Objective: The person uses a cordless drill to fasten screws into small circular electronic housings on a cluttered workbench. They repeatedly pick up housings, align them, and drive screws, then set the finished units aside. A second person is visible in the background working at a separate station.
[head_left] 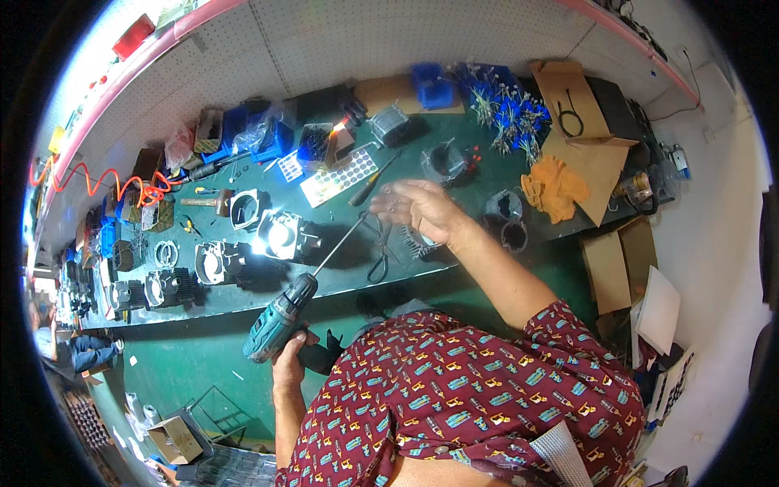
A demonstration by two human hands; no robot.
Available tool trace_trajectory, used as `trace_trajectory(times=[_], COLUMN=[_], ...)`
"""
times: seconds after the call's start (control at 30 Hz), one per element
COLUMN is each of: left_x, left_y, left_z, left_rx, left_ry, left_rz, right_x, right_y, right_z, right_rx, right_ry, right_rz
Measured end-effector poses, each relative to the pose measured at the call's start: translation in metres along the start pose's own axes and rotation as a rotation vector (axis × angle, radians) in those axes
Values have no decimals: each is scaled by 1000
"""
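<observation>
My left hand [290,362] is wrapped round the grip of a teal and black cordless drill [280,318], held in front of the bench's near edge. Its long thin bit [341,243] slants up and right. Close to the bit's tip, my right hand [422,209] is raised with its fingers stretched out; small specks show by the fingers, too small to name. Under that hand a finned metal housing [418,243] is partly hidden. Black-handled scissors [379,264] lie beside it. Left of the bit stands a brightly lit motor housing [284,234].
Several more housings [217,263] line the bench's near edge at left. Behind are a sheet of round stickers [341,174], a screwdriver [365,191] and blue bins [272,140]. Blue-wired parts [511,114], orange gloves [556,188] and cardboard [584,162] lie at right.
</observation>
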State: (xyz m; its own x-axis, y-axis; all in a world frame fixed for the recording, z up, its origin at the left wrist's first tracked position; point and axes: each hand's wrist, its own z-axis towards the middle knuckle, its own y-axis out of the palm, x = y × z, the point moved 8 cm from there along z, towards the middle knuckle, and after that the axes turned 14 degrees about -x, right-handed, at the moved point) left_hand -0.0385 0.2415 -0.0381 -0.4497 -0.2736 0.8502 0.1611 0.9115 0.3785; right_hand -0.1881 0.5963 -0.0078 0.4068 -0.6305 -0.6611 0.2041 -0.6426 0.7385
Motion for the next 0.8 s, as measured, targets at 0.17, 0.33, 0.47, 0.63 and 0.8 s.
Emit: trace_trajectory(times=[0.17, 0.33, 0.47, 0.63, 0.8], left_x=[5, 5, 4, 4, 4], left_y=[5, 7, 6, 6, 2], left_z=[-5, -6, -6, -6, -6], left_rx=[12, 13, 4, 27, 51], left_ry=[2, -3, -4, -10, -23], left_rz=[68, 101, 103, 100, 154], right_x=[1, 6, 8, 6, 7], right_y=[9, 14, 22, 24, 24], right_z=[2, 3, 1, 1, 2], right_rx=[-80, -136, -139, -128, -135], right_ry=[0, 25, 36, 32, -19], right_rz=[144, 137, 183, 144, 148])
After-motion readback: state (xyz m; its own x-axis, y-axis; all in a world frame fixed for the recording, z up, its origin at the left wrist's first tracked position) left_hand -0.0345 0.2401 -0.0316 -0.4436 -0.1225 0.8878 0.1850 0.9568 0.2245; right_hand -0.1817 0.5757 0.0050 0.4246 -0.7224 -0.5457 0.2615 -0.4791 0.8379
